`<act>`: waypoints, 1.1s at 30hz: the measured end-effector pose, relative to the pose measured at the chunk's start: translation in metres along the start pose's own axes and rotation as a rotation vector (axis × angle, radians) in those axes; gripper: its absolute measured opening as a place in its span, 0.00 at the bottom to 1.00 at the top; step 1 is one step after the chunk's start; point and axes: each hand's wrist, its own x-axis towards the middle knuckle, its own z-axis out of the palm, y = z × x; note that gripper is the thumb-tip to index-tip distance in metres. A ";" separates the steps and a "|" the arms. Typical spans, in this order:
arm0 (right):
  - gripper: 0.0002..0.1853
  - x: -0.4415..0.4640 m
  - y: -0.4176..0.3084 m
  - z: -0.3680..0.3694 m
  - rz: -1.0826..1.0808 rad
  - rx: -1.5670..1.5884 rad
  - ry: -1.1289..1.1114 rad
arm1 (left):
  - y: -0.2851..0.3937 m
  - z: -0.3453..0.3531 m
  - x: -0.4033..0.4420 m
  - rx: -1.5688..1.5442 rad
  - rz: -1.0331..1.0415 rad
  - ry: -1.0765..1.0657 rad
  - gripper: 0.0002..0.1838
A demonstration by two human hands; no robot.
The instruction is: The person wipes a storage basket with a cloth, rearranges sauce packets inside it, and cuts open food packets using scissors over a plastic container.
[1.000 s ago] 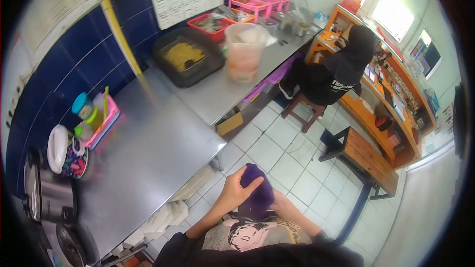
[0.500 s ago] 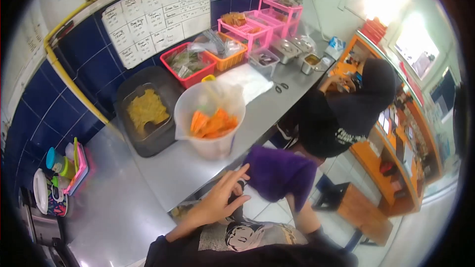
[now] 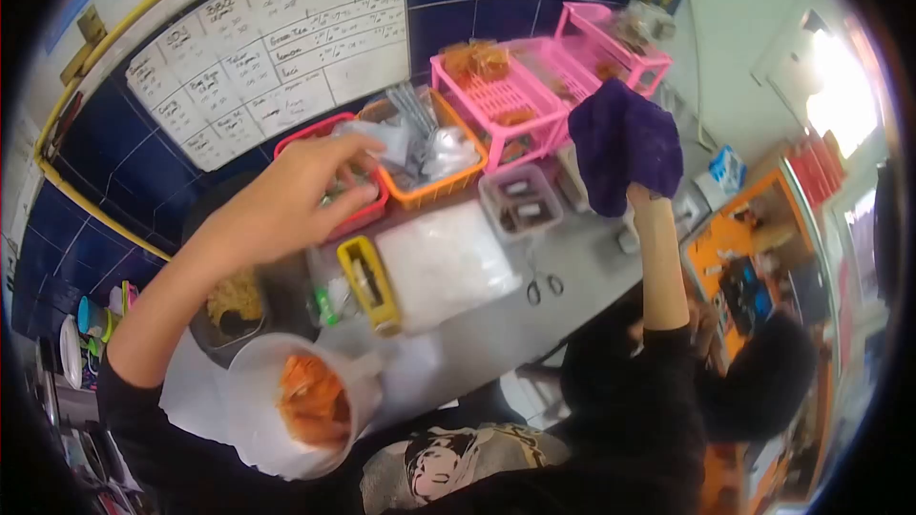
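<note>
The purple cloth is held bunched in the right grip. The left grip is empty, fingers parted, near the red basket. Bodyward of it, the jug could be tipped if caught by a low sweep of the left arm.

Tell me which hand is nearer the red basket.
Left. The left hand overlaps the red basket in view; contact is unclear. The right hand, with the purple cloth, is farther right, past the orange basket.
</note>
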 end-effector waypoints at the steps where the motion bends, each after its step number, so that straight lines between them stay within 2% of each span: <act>1: 0.07 0.039 0.065 -0.015 -0.018 -0.077 -0.141 | -0.012 0.003 0.037 0.042 -0.046 0.016 0.20; 3: 0.06 0.115 0.192 -0.046 -0.084 -0.219 -0.421 | -0.061 0.022 0.112 0.077 0.040 0.087 0.19; 8: 0.08 0.168 0.222 0.047 0.488 0.502 -0.367 | -0.165 0.069 0.294 0.290 -0.094 0.124 0.21; 10: 0.07 0.171 0.233 0.084 0.606 0.534 -0.367 | -0.200 0.093 0.343 0.331 -0.174 0.106 0.22; 11: 0.09 0.173 0.240 0.097 0.497 0.395 -0.488 | -0.216 0.104 0.362 0.390 -0.206 0.131 0.24; 13: 0.14 0.169 0.260 0.125 -0.125 -0.165 -0.771 | -0.240 0.121 0.391 0.451 -0.247 0.151 0.25; 14: 0.17 0.164 0.268 0.139 -0.406 -0.298 -0.805 | -0.251 0.126 0.402 0.478 -0.263 0.109 0.27; 15: 0.19 0.164 0.264 0.147 -0.017 -0.736 -1.198 | -0.259 0.130 0.412 0.505 -0.280 0.067 0.29; 17: 0.22 0.147 0.275 0.156 -0.163 -0.541 -1.157 | -0.270 0.138 0.423 0.497 -0.280 0.051 0.28; 19: 0.24 0.140 0.266 0.162 -0.198 -0.574 -1.180 | -0.282 0.141 0.431 0.490 -0.274 0.043 0.27; 20: 0.25 0.142 0.263 0.165 -0.238 -0.616 -1.198 | -0.288 0.140 0.435 0.455 -0.267 0.033 0.24; 21: 0.25 0.142 0.269 0.169 -0.235 -0.612 -1.199 | -0.292 0.140 0.437 0.418 -0.259 0.023 0.21; 22: 0.24 0.143 0.274 0.172 -0.307 -0.556 -1.240 | -0.295 0.140 0.439 0.416 -0.260 0.019 0.21; 24: 0.20 0.146 0.283 0.178 -0.418 -0.416 -1.323 | -0.301 0.141 0.444 0.396 -0.200 0.016 0.14; 25: 0.20 0.145 0.286 0.180 -0.416 -0.413 -1.328 | -0.304 0.143 0.444 0.392 -0.205 0.015 0.14; 27: 0.18 0.143 0.289 0.186 -0.571 -0.386 -1.316 | -0.311 0.148 0.445 0.333 -0.221 0.087 0.12; 31: 0.20 0.139 0.292 0.192 -0.620 -0.380 -1.277 | -0.314 0.153 0.447 0.352 -0.206 0.114 0.10; 33: 0.21 0.135 0.293 0.193 -0.685 -0.408 -1.253 | -0.304 0.148 0.443 0.263 -0.212 0.157 0.09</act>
